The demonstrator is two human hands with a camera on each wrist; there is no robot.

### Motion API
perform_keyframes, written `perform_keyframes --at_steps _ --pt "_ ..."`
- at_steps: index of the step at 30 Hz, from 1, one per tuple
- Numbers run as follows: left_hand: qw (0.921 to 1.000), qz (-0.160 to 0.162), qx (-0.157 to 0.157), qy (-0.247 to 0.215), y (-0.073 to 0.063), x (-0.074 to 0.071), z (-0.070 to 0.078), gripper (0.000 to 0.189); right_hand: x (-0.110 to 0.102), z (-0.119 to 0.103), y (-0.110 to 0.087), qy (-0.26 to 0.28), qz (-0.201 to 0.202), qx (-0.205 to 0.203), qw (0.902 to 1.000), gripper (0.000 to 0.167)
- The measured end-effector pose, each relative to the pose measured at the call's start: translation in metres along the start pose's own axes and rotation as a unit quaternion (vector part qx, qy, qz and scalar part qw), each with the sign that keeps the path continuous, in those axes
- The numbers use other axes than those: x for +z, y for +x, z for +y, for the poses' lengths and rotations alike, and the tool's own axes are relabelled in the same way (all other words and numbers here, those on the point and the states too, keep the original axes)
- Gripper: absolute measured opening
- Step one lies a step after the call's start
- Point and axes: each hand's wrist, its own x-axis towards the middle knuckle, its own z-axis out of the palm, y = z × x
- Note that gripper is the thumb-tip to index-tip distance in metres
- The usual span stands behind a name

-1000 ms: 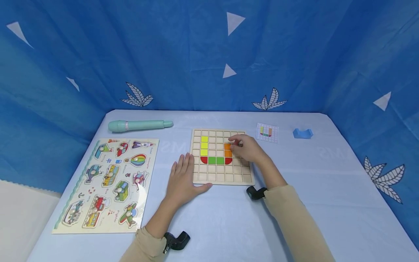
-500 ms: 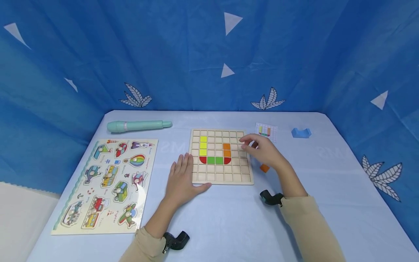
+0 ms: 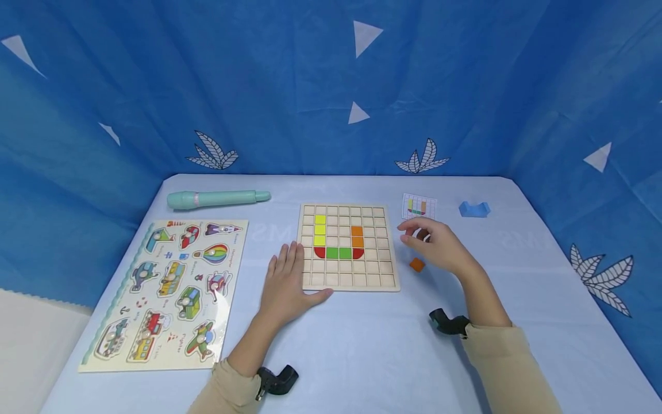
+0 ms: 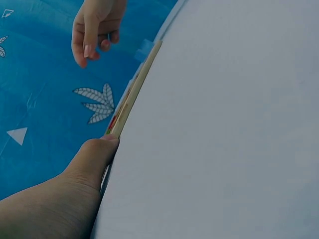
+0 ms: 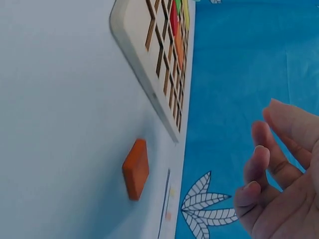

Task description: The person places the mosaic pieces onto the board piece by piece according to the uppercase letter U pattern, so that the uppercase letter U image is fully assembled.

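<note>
A wooden grid board [image 3: 341,280] lies mid-table, with yellow squares [image 3: 320,229], green squares [image 3: 338,253], orange squares [image 3: 357,236] and red rounded corner pieces [image 3: 358,253] set in a U shape. My left hand [image 3: 285,290] rests against the board's lower left, fingers extended along the left side and thumb at the near edge. To the right of the board, my right hand [image 3: 434,244] hovers with loosely bent fingers and nothing between them. Below it, a loose orange square tile [image 5: 136,170] lies on the table, apart from the board.
A small pattern card [image 3: 419,206] lies behind the right hand, with a blue holder [image 3: 474,209] farther right. At the back left is a mint-green microphone-shaped object [image 3: 218,199]. A vehicle picture puzzle [image 3: 170,293] covers the left side. Blue cloth [image 3: 289,115] rises behind the table.
My right hand has moved off the board to the right and away from the orange squares. The loose orange tile beneath it has come into view. My left hand stays put.
</note>
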Motion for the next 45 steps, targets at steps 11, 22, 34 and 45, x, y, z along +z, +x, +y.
perform_keyframes --at_steps 11,22,34,45 --pt "1.0000 -0.001 -0.003 -0.002 0.000 -0.002 0.000 0.123 -0.010 0.026 -0.015 0.011 -0.008 -0.014 0.9998 0.027" --pt "1.0000 0.000 -0.005 -0.002 -0.001 -0.003 -0.001 0.123 -0.009 0.042 -0.019 0.032 -0.018 -0.004 0.9993 0.024" --pt "1.0000 -0.004 -0.005 -0.004 0.000 -0.002 0.001 0.123 -0.004 0.054 -0.022 0.040 -0.026 0.009 0.9989 0.024" --pt "1.0000 -0.003 -0.001 -0.004 0.000 0.000 0.001 0.123 0.001 0.065 -0.023 0.045 -0.031 0.009 0.9985 0.024"
